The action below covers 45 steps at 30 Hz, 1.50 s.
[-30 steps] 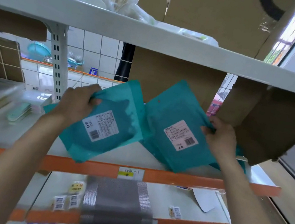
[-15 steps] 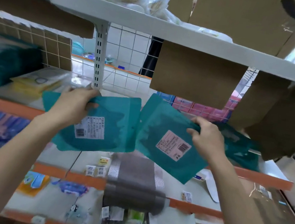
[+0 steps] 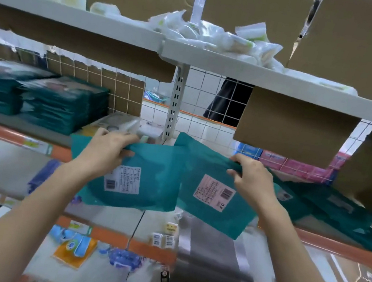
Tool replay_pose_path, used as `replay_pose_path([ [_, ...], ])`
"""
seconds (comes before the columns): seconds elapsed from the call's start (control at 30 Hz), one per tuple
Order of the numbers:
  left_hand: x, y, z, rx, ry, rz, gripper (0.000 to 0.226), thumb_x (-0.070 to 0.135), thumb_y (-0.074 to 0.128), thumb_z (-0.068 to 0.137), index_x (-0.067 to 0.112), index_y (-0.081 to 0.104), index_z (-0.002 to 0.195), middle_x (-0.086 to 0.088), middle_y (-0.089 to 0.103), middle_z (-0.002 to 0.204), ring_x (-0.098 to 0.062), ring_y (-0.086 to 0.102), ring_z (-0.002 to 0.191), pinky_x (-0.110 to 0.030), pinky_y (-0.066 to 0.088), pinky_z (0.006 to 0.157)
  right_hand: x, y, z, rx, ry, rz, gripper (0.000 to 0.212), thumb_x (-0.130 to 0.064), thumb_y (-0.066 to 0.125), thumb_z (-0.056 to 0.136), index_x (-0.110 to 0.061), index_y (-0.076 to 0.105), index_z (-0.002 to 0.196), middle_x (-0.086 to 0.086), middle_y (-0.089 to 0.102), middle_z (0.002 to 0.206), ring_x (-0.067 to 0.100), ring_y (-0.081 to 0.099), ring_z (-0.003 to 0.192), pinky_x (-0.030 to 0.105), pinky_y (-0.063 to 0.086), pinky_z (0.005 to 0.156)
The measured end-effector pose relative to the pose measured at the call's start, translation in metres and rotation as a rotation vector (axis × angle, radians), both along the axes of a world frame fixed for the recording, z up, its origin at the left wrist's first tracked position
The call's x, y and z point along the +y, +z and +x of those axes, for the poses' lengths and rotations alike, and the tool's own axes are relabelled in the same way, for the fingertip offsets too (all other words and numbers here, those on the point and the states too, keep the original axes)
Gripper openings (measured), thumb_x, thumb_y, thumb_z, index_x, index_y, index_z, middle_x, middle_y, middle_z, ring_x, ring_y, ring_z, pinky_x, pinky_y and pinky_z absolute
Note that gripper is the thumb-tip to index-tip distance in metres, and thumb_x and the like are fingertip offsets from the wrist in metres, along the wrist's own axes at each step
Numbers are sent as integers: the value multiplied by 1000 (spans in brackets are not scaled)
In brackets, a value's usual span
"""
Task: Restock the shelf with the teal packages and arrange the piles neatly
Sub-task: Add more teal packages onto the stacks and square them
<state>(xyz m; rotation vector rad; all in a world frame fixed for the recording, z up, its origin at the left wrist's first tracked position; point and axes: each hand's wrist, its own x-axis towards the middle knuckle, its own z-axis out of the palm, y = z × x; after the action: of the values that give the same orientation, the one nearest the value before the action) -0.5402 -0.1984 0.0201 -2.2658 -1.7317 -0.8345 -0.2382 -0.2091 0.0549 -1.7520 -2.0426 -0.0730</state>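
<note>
Teal packages (image 3: 151, 179) in left hand (image 3: 107, 149), right hand (image 3: 254, 184)

Two flat teal packages, each with a pale barcode label, hang in front of the orange-edged shelf (image 3: 15, 137). The left hand (image 3: 104, 149) grips the left package (image 3: 148, 183) by its top edge. The right hand (image 3: 254, 182) grips the right package (image 3: 207, 215), which is tilted. Their inner edges overlap. Two neat piles (image 3: 63, 105) stand on the shelf's left side. Loose packages (image 3: 335, 210) lie at its right.
</note>
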Motion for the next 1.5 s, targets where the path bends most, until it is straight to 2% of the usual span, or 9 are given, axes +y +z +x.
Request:
replay_pose_path([
  [0.27, 10, -6, -135, 115, -1, 27, 21, 8, 63, 84, 14, 64, 105, -1, 61, 93, -26, 57, 96, -29, 12, 68, 15, -22, -122, 52, -10, -31, 20, -15, 56, 91, -14, 60, 110, 6, 65, 107, 24, 56, 95, 33, 43, 74],
  [0.5, 28, -14, -208, 87, 24, 14, 22, 8, 63, 85, 15, 64, 106, -2, 63, 96, -26, 57, 96, -29, 11, 69, 40, -26, -193, 36, -9, -81, 22, -15, 54, 92, -20, 58, 112, 5, 67, 108, 26, 60, 93, 34, 48, 73],
  [0.67, 47, -16, -248, 48, 129, -1, 24, 11, 58, 89, 14, 63, 113, -3, 64, 107, -26, 54, 104, -30, 15, 73, 75, -23, -235, -2, 38, -108, 23, -20, 51, 94, -20, 54, 116, 4, 64, 107, 21, 53, 85, 28, 35, 67],
  [0.83, 79, -15, -286, 27, 181, -18, 29, 10, 58, 89, 14, 62, 117, -6, 61, 123, -27, 50, 116, -33, 20, 81, 121, -18, -276, 75, 143, -61, 16, -19, 53, 94, -18, 58, 109, 0, 65, 102, 17, 53, 88, 27, 32, 73],
  [0.97, 106, -8, -317, 28, 160, 5, 20, 11, 57, 89, 12, 64, 107, -9, 65, 110, -30, 55, 107, -32, 18, 75, 158, -10, -307, 86, 177, -34, 18, -19, 56, 92, -18, 60, 109, -2, 63, 98, 16, 53, 93, 31, 34, 81],
  [1.07, 120, -5, -338, 1, 115, 7, 29, 31, 42, 84, 19, 63, 100, -7, 67, 101, -28, 59, 97, -31, 22, 75, 181, -9, -323, 106, 206, -46, 17, -19, 56, 91, -19, 60, 108, -4, 61, 95, 14, 51, 88, 27, 32, 77],
  [1.13, 126, -6, -349, -33, 116, -25, 30, 32, 40, 82, 22, 61, 101, -6, 67, 102, -27, 58, 97, -31, 24, 78, 192, -8, -333, 102, 228, -58, 17, -20, 57, 91, -20, 61, 108, -6, 57, 93, 11, 48, 85, 27, 32, 75],
  [1.33, 149, -4, -384, -4, 122, -73, 36, 26, 49, 78, 9, 66, 104, -10, 68, 105, -30, 62, 98, -48, 39, 86, 209, -8, -361, 124, 257, -116, 15, -18, 58, 91, -21, 62, 105, -11, 52, 86, 11, 49, 85, 29, 34, 77],
  [1.5, 168, 13, -415, -62, -85, -60, 24, 42, 42, 81, 32, 51, 101, 2, 63, 91, -24, 61, 86, -51, 45, 81, 216, -3, -385, 152, 227, -160, 10, -17, 59, 90, -25, 60, 95, -11, 55, 87, 13, 55, 90, 33, 42, 81],
])
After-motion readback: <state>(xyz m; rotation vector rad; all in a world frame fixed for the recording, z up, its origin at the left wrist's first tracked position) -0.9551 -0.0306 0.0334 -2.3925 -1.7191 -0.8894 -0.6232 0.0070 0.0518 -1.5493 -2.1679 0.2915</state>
